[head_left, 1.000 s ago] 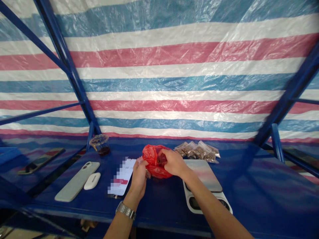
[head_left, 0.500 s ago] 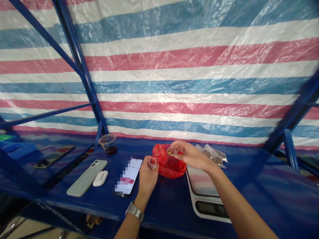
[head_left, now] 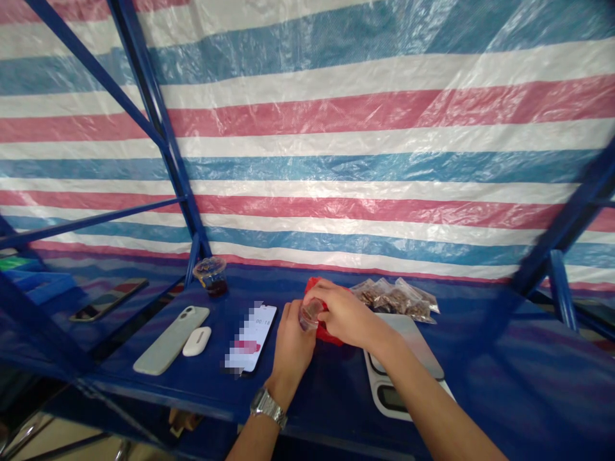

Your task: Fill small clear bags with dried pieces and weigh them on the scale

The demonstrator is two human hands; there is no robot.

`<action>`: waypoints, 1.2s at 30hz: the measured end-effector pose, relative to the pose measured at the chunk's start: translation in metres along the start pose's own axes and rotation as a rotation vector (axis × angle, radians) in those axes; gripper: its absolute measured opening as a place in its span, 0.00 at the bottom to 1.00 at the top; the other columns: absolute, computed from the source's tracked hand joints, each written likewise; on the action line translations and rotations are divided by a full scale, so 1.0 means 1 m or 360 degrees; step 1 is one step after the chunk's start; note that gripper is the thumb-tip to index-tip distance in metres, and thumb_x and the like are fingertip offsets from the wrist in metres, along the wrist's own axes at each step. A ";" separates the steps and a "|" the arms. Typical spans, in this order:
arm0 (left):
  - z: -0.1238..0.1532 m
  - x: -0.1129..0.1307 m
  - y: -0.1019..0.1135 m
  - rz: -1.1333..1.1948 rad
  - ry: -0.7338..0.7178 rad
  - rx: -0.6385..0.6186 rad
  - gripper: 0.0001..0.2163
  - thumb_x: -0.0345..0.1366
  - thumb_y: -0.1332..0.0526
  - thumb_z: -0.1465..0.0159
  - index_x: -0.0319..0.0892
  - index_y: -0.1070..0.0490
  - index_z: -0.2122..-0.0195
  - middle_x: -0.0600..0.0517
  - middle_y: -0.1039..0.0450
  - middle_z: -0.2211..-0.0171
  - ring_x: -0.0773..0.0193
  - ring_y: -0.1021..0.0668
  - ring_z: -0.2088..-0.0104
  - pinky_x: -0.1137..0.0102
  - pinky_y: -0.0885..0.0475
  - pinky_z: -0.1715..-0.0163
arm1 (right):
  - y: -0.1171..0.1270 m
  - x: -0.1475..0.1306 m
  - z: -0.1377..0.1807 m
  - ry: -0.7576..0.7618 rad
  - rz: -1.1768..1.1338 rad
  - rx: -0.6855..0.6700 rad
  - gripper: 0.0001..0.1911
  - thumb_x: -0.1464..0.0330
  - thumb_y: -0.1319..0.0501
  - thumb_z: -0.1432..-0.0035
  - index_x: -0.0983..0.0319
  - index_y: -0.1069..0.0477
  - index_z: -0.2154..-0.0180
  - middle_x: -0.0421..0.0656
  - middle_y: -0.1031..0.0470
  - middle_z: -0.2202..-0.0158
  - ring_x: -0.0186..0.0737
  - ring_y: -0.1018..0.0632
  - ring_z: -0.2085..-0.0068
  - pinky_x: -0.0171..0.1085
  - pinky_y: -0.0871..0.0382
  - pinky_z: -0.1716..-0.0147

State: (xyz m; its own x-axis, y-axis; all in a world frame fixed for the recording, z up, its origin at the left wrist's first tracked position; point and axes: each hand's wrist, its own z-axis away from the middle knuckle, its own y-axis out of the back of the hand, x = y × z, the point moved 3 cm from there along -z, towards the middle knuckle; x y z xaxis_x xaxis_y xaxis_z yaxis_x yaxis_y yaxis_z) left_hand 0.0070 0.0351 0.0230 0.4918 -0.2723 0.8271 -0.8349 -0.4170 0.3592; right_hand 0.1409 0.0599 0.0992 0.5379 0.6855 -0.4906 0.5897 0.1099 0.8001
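Note:
My left hand [head_left: 292,342] and my right hand [head_left: 342,314] meet over the blue shelf, both closed around a small clear plastic bag [head_left: 308,315] held between them. What the small bag holds is too small to make out. Just behind my hands sits a red plastic bag [head_left: 323,331], mostly hidden by my right hand. My right forearm crosses a white kitchen scale [head_left: 408,358]. A steel watch is on my left wrist.
A lit phone [head_left: 250,337], a pale phone case [head_left: 171,339] and a white earbud case [head_left: 196,340] lie to the left. A clear cup [head_left: 210,274] stands by a blue post. Several filled clear bags [head_left: 396,298] lie behind the scale. A striped tarp hangs behind.
My right hand came out of the red bag, showed a small clear container with something in it, then dropped to meet my left hand. Both now close together on the small clear bag.

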 end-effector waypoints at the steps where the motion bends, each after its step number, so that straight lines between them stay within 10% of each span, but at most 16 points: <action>1: 0.000 -0.001 0.000 0.0004 0.0000 -0.0006 0.02 0.30 0.38 0.37 0.45 0.28 0.65 0.50 0.28 0.65 0.58 0.26 0.64 0.67 0.36 0.63 | 0.000 -0.002 0.000 0.0037 -0.0015 -0.0002 0.19 0.85 0.43 0.47 0.58 0.24 0.61 0.43 0.25 0.54 0.39 0.23 0.53 0.36 0.32 0.50; 17: 0.003 -0.004 -0.008 0.0473 0.0212 -0.0074 0.17 0.37 0.31 0.41 0.43 0.36 0.54 0.51 0.26 0.63 0.60 0.23 0.64 0.68 0.30 0.63 | 0.005 -0.001 -0.002 -0.0019 -0.0161 0.0004 0.19 0.84 0.42 0.49 0.59 0.22 0.63 0.42 0.24 0.56 0.38 0.23 0.56 0.35 0.30 0.52; 27: 0.006 0.002 0.002 -0.0074 0.0046 -0.0155 0.05 0.30 0.38 0.37 0.43 0.28 0.60 0.46 0.25 0.61 0.53 0.24 0.58 0.64 0.33 0.59 | -0.001 -0.002 0.003 -0.0069 -0.0410 -0.0260 0.15 0.77 0.33 0.47 0.60 0.24 0.57 0.41 0.19 0.60 0.39 0.20 0.60 0.35 0.29 0.60; 36: 0.007 0.003 -0.001 -0.0047 0.0127 -0.0179 0.14 0.33 0.37 0.37 0.42 0.30 0.50 0.45 0.26 0.57 0.53 0.24 0.56 0.63 0.31 0.55 | 0.004 0.000 0.001 -0.0145 -0.0274 -0.0092 0.09 0.75 0.34 0.47 0.61 0.25 0.62 0.39 0.20 0.65 0.36 0.22 0.65 0.33 0.35 0.66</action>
State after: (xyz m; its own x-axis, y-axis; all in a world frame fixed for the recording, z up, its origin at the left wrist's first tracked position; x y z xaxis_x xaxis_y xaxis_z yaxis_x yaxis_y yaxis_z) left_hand 0.0108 0.0289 0.0222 0.4989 -0.1898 0.8456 -0.8451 -0.3227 0.4262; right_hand 0.1439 0.0596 0.1018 0.4859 0.5851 -0.6492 0.6435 0.2631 0.7188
